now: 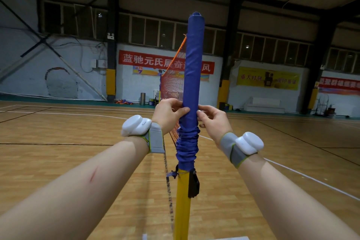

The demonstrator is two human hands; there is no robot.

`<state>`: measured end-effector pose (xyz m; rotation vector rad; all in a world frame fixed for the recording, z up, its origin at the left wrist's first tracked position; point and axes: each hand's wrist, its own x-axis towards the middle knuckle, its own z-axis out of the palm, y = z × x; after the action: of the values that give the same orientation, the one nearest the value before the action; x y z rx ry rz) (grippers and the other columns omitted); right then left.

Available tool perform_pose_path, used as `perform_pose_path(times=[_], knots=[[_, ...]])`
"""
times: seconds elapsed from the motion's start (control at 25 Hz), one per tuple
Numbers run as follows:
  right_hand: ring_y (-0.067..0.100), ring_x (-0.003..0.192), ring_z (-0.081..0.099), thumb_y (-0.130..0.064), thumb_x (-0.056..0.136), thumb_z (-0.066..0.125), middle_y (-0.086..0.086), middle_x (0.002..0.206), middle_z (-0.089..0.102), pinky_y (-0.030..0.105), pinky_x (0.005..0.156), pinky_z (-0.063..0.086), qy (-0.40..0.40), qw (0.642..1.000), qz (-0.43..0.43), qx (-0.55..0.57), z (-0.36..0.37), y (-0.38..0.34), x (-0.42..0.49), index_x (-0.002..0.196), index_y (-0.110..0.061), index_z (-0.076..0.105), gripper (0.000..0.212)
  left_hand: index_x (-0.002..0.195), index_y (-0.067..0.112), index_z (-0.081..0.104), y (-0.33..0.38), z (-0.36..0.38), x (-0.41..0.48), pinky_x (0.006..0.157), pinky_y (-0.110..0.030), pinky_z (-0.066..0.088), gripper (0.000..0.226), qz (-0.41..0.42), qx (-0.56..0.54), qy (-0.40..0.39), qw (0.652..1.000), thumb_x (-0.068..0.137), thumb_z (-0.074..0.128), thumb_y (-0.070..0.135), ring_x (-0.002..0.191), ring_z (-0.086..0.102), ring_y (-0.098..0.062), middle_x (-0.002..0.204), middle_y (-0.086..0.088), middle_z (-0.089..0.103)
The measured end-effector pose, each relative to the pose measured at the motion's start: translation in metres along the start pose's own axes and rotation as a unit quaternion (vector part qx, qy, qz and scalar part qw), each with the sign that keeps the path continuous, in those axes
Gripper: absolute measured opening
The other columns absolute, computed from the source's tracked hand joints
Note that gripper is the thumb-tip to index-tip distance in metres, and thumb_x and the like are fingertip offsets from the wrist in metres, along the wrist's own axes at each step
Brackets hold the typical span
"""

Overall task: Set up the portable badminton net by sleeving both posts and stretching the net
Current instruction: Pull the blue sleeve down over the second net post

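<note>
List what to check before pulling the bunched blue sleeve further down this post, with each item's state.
1. Both the left hand and right hand pinch the blue sleeve: ok.
2. Sleeve reaches the post's top: ok.
3. Sleeve smooth below the hands: not ok, bunched.
4. The black clamp on the yellow post uncovered: ok.
5. The net free of snags at the sleeve: cannot tell.

There was one post, one sleeve, one net and one black clip. Two hands showed, a left hand and a right hand, with two wrist straps and two white devices.
</note>
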<state>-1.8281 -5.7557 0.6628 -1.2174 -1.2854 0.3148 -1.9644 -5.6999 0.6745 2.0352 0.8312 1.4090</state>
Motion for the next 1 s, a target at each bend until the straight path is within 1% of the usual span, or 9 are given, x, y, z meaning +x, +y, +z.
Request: perform_pose_path(times=[0.16, 0.28, 0.4, 0.48, 0.56, 0.68, 0.76, 0.88, 1.0], knots=[[0.017, 0.093, 0.06, -0.012, 0.09, 0.056, 0.008, 0.104, 0.063, 0.031, 0.082, 0.054, 0.007, 1.0, 0.02, 0.0, 0.0, 0.017, -0.019, 0.118, -0.007, 0.056, 0.029, 0.107, 0.007, 0.062, -0.018, 0.003, -0.014, 0.076, -0.04, 0.057, 0.023, -0.01, -0.065, -0.015, 0.998, 0.085, 0.061, 0.006, 0.09, 0.062, -0.023, 0.103, -0.015, 0.065], [0.025, 0.103, 0.06, -0.013, 0.09, 0.056, 0.016, 0.112, 0.062, 0.039, 0.092, 0.051, -0.002, 0.998, 0.065, -0.014, -0.003, 0.034, -0.027, 0.117, -0.003, 0.055, 0.029, 0.114, 0.006, 0.058, -0.026, 0.013, -0.028, 0.084, -0.039, 0.054, 0.029, -0.025, -0.021, 0.009, 0.999, 0.085, 0.06, 0.007, 0.095, 0.06, -0.023, 0.11, -0.013, 0.062], [0.021, 0.087, 0.063, -0.012, 0.093, 0.05, 0.015, 0.105, 0.064, 0.027, 0.072, 0.052, -0.059, 0.992, 0.109, 0.002, -0.008, 0.05, -0.031, 0.115, -0.001, 0.057, 0.025, 0.119, 0.004, 0.053, -0.026, 0.029, -0.04, 0.088, -0.029, 0.048, 0.031, -0.027, 0.029, 0.048, 0.998, 0.088, 0.056, 0.01, 0.1, 0.057, -0.021, 0.115, -0.013, 0.057], [0.015, 0.08, 0.061, -0.011, 0.095, 0.047, 0.01, 0.099, 0.063, 0.02, 0.065, 0.049, -0.096, 0.987, 0.129, 0.017, -0.009, 0.055, -0.032, 0.113, -0.002, 0.057, 0.023, 0.117, 0.002, 0.05, -0.025, 0.036, -0.046, 0.086, -0.023, 0.043, 0.029, -0.026, 0.039, 0.081, 0.996, 0.089, 0.054, 0.01, 0.102, 0.055, -0.02, 0.117, -0.015, 0.054], [0.013, 0.076, 0.061, -0.01, 0.094, 0.048, 0.009, 0.098, 0.063, 0.02, 0.063, 0.049, -0.132, 0.981, 0.139, 0.026, -0.012, 0.064, -0.037, 0.111, -0.003, 0.057, 0.021, 0.117, 0.003, 0.048, -0.023, 0.045, -0.057, 0.085, -0.024, 0.043, 0.029, -0.045, 0.045, 0.116, 0.991, 0.09, 0.053, 0.011, 0.102, 0.053, -0.018, 0.118, -0.014, 0.051], [0.011, 0.069, 0.059, -0.006, 0.092, 0.05, 0.009, 0.093, 0.061, 0.019, 0.06, 0.048, -0.174, 0.969, 0.17, 0.032, -0.014, 0.078, -0.05, 0.114, 0.0, 0.055, 0.023, 0.122, 0.006, 0.041, -0.024, 0.057, -0.079, 0.088, -0.034, 0.047, 0.04, -0.078, 0.046, 0.132, 0.987, 0.088, 0.058, 0.017, 0.105, 0.05, -0.018, 0.115, -0.008, 0.046], [0.015, 0.072, 0.06, -0.004, 0.091, 0.052, 0.005, 0.085, 0.061, 0.019, 0.06, 0.048, -0.201, 0.962, 0.185, 0.025, -0.014, 0.084, -0.059, 0.115, 0.001, 0.054, 0.025, 0.122, 0.006, 0.04, -0.029, 0.063, -0.097, 0.086, -0.036, 0.048, 0.043, -0.088, 0.075, 0.124, 0.986, 0.085, 0.061, 0.016, 0.102, 0.049, -0.016, 0.112, -0.005, 0.043], [0.025, 0.089, 0.061, -0.003, 0.09, 0.053, 0.011, 0.093, 0.059, 0.019, 0.06, 0.047, -0.197, 0.956, 0.214, 0.045, -0.016, 0.088, -0.067, 0.116, 0.003, 0.054, 0.027, 0.107, 0.005, 0.047, -0.035, 0.067, -0.117, 0.079, -0.034, 0.047, 0.028, -0.089, 0.143, 0.117, 0.979, 0.083, 0.062, 0.01, 0.093, 0.051, -0.017, 0.103, -0.004, 0.043], [0.022, 0.085, 0.057, -0.004, 0.091, 0.052, 0.013, 0.095, 0.057, 0.02, 0.059, 0.045, -0.185, 0.95, 0.242, 0.065, -0.011, 0.085, -0.067, 0.115, 0.005, 0.054, 0.026, 0.096, 0.007, 0.055, -0.04, 0.065, -0.121, 0.079, -0.035, 0.046, 0.013, -0.101, 0.212, 0.064, 0.97, 0.084, 0.06, 0.008, 0.084, 0.053, -0.021, 0.101, -0.007, 0.047]])
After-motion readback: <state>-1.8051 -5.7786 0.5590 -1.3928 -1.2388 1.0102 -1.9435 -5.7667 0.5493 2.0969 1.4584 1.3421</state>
